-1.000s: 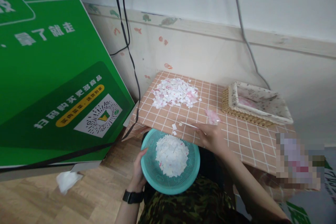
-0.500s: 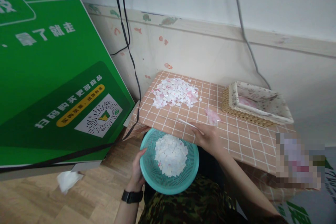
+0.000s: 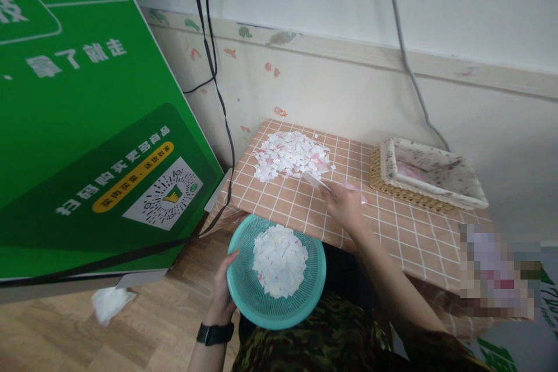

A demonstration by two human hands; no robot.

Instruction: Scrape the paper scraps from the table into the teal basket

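My left hand (image 3: 224, 285) grips the left rim of a round teal plastic colander (image 3: 317, 288), which sits over my lap at the table's front edge. In the colander lies a heap of small white paper scraps (image 3: 280, 261), a few with pink marks. My right hand (image 3: 344, 204) is closed round a flat, pale, blade-like tool (image 3: 314, 179), held over the table. Its tip comes close to the near edge of a spread pile of white and pink paper scraps (image 3: 290, 154); whether it touches them I cannot tell. A pink and white scrap (image 3: 364, 200) shows partly behind my right hand.
A checked brown cloth (image 3: 405, 232) covers the table against the wall. At the back right stands a lined wicker basket (image 3: 410, 200) with something pink inside. Black cables (image 3: 224, 122) hang beside a big green panel (image 3: 87, 104) on the left. White litter (image 3: 111, 304) lies on the floor.
My right hand has moved forward with the blade-like tool, from above the colander's edge towards the paper pile. The colander has shifted slightly left and nearer to me.
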